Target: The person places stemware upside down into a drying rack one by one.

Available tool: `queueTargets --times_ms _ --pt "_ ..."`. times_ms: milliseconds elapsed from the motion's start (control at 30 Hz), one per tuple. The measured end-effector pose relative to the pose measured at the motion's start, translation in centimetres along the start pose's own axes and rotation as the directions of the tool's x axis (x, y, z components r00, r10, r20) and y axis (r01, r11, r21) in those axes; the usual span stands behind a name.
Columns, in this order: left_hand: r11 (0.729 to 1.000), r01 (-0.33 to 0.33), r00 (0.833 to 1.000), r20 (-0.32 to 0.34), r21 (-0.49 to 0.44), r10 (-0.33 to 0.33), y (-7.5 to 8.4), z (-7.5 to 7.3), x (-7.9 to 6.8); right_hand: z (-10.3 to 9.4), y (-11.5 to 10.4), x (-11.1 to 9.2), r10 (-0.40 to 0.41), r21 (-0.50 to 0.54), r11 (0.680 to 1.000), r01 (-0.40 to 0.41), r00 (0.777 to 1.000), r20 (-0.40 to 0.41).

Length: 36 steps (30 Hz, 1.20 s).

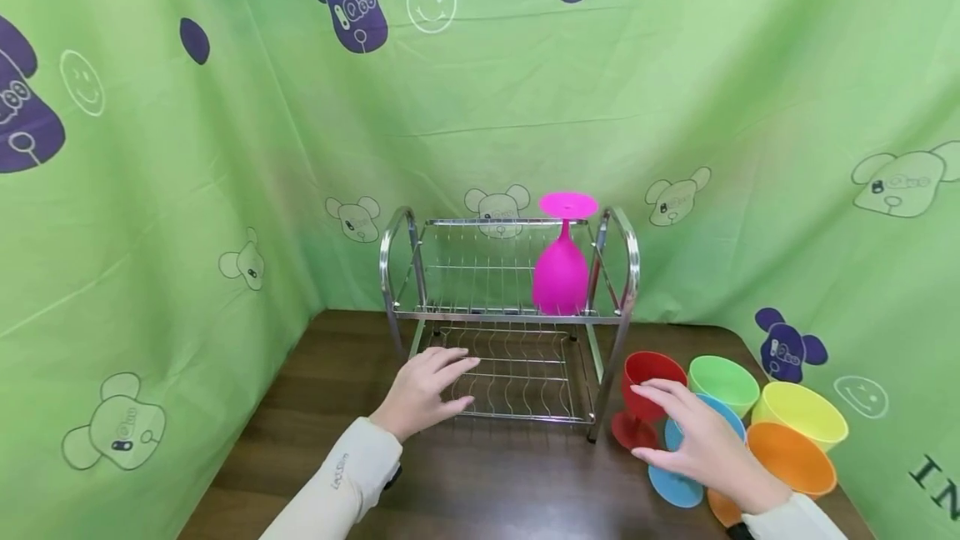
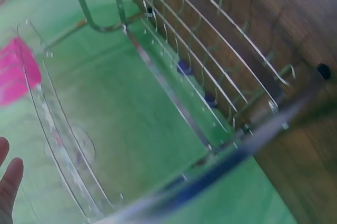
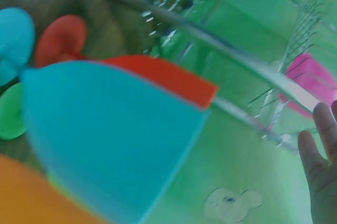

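Observation:
In the head view a bright pink goblet (image 1: 561,277) stands upside down on the upper tier of a chrome dish rack (image 1: 517,319), at its right end. My left hand (image 1: 427,394), fingers apart and nothing in it, hovers before the rack's lower tier. To the right, my right hand (image 1: 705,444) is held above the goblets with thumb and fingers spread, and it holds nothing. It partly hides a blue goblet (image 1: 675,486). Just left of that, a red goblet (image 1: 654,373) stands upright. The right wrist view shows the fingers (image 3: 310,153) apart from the blue goblet (image 3: 110,134).
Green (image 1: 723,382), yellow (image 1: 806,415) and orange (image 1: 795,461) goblets stand upright, close together, at the right. All rests on a dark wooden table (image 1: 495,490). A green printed cloth (image 1: 480,82) hangs behind and at both sides.

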<state>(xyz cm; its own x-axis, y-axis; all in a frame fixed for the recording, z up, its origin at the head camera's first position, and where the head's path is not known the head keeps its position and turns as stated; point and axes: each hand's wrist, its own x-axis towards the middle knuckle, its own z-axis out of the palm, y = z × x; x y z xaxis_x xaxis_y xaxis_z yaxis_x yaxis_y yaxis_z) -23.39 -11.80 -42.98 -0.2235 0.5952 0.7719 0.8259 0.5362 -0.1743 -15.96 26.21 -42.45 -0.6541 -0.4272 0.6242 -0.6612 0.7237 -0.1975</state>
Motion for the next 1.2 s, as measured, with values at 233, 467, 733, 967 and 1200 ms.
queueTargets --times_ms 233,467,733,967,1200 --pt "0.998 -0.060 0.994 0.086 -0.023 0.062 2.0 2.4 1.6 -1.3 1.2 -3.6 0.136 -0.067 0.989 -0.133 0.990 0.044" --pt "0.992 -0.122 0.980 0.152 -0.040 0.127 4.4 4.8 3.5 -2.9 2.7 -7.1 0.224 -0.077 0.971 -0.225 0.974 -0.019" --pt "0.987 -0.149 0.961 0.225 -0.057 0.158 6.8 7.6 5.6 -4.9 4.7 -9.8 0.320 -0.111 0.938 -0.327 0.944 -0.074" --pt "0.977 -0.211 0.962 0.175 -0.011 0.210 9.7 10.0 5.9 -4.7 5.4 -13.1 0.566 0.005 0.822 -0.570 0.815 -0.122" --pt "0.929 -0.371 0.894 0.267 -0.007 0.359 12.4 11.1 5.7 -3.2 5.6 -15.1 0.844 0.211 0.535 -0.818 0.528 -0.096"
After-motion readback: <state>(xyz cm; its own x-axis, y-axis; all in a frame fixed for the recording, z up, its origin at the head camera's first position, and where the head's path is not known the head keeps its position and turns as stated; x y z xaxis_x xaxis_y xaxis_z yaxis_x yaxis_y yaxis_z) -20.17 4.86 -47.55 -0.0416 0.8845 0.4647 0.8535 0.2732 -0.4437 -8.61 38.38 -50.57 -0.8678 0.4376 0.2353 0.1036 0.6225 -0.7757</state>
